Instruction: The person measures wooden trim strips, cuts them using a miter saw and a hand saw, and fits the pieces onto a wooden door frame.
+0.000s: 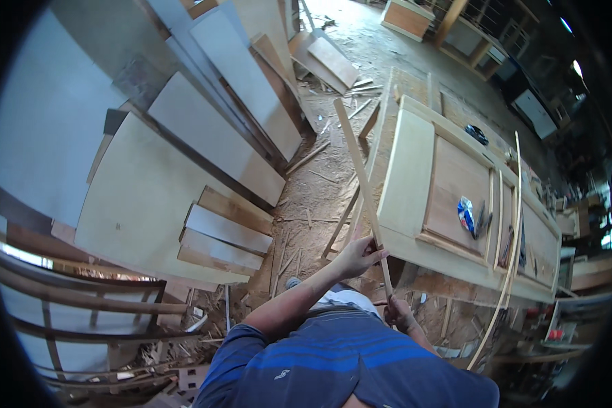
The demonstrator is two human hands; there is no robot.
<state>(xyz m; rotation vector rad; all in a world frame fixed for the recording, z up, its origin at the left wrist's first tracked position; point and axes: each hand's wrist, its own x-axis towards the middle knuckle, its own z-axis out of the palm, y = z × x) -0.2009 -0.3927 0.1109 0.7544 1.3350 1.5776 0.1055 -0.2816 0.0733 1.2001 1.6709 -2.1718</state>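
A long, narrow wooden strip [360, 173] slants up and away from my body, its far end above the littered floor. My left hand [360, 258] is closed around its lower part, with the thumb along the wood. Close to my body, my right hand [400, 314] has its fingers closed at the strip's near end. To the right, a pale panelled wooden door [406, 160] lies flat on a workbench. A blue and white packet [466, 215] rests on one of its panels. A thin, bent wooden strip [516, 204] crosses the door's near side.
Large boards [149, 197] lean in a row on the left, with short wooden pieces [228, 228] against them. Offcuts and sawdust cover the floor [323, 173]. A black object [477, 134] sits on the bench's far side. Wooden cabinet frames [466, 44] stand at the back right.
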